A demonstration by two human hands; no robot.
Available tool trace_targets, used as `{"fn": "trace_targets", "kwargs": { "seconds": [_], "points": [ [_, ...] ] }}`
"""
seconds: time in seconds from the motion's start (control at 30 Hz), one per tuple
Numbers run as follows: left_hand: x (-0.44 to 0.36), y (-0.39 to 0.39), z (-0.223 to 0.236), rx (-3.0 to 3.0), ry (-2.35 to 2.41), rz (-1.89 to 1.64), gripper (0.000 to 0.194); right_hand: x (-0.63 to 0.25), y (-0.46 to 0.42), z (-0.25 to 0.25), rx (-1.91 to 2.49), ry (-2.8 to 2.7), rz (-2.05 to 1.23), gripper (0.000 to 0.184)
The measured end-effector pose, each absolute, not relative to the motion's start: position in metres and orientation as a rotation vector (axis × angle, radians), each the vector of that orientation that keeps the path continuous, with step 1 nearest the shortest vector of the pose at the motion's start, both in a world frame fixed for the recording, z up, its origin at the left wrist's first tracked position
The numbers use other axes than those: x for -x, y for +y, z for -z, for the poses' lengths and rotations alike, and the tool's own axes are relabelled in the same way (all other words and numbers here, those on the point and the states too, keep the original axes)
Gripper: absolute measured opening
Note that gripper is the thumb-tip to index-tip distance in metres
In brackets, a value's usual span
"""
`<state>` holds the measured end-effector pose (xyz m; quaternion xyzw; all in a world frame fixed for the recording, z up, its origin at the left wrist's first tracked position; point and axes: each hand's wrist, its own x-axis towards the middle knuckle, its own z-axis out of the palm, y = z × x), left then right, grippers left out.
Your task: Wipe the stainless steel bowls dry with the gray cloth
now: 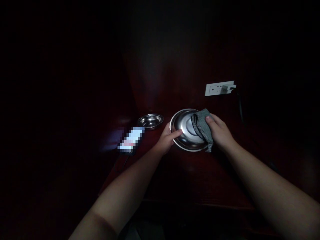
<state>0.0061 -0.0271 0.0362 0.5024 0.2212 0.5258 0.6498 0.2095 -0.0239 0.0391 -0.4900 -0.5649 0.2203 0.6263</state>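
Note:
A shiny metal bowl [180, 141] is held up in front of me, tilted so its inside faces me. My left hand [167, 137] grips its left rim, the thumb lying over the inner wall and the other fingers hidden behind. Folded over the bowl's right side is a grey-green cloth [204, 125] with a dark patterned edge. My right hand [220, 130] pinches this cloth against the rim, thumb on top; its remaining fingers are out of sight.
A second, smaller metal bowl [151, 121] stands on the dark red table [195, 186], left of the held one. Nearer me lies a lit phone [131, 140] with a cable. On the back wall is a white socket plate [215, 89] with a plugged-in adapter [229, 88]. The surroundings are very dark.

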Motion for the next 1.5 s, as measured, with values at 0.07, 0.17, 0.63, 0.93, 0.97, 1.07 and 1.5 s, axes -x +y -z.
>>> {"fn": "trace_targets", "kwargs": {
  "seconds": [0.07,0.17,0.63,0.93,0.97,1.07,1.5],
  "points": [
    [-0.006,-0.028,-0.036,-1.089,0.479,-1.162,0.052,-0.211,-0.023,-0.04,1.117,-1.255,-0.516,0.047],
    [-0.004,-0.028,-0.036,-0.991,0.419,-1.131,0.041,-0.212,-0.023,-0.041,1.119,-1.172,-0.49,0.047],
    [-0.009,-0.036,-0.039,-1.193,0.533,-1.051,0.065,-0.21,-0.024,-0.041,1.159,-1.219,-0.422,0.052],
    [-0.009,-0.032,-0.04,-1.237,0.547,-1.08,0.067,-0.209,-0.024,-0.04,1.126,-1.264,-0.397,0.05],
    [-0.009,-0.031,-0.04,-1.243,0.544,-1.083,0.066,-0.209,-0.025,-0.04,1.13,-1.269,-0.378,0.049],
    [-0.008,-0.029,-0.039,-1.27,0.537,-1.081,0.061,-0.21,-0.026,-0.04,1.142,-1.289,-0.344,0.047],
    [-0.005,-0.024,-0.037,-1.246,0.563,-1.154,0.059,-0.21,-0.027,-0.04,1.126,-1.337,-0.401,0.046]
  ]
}}
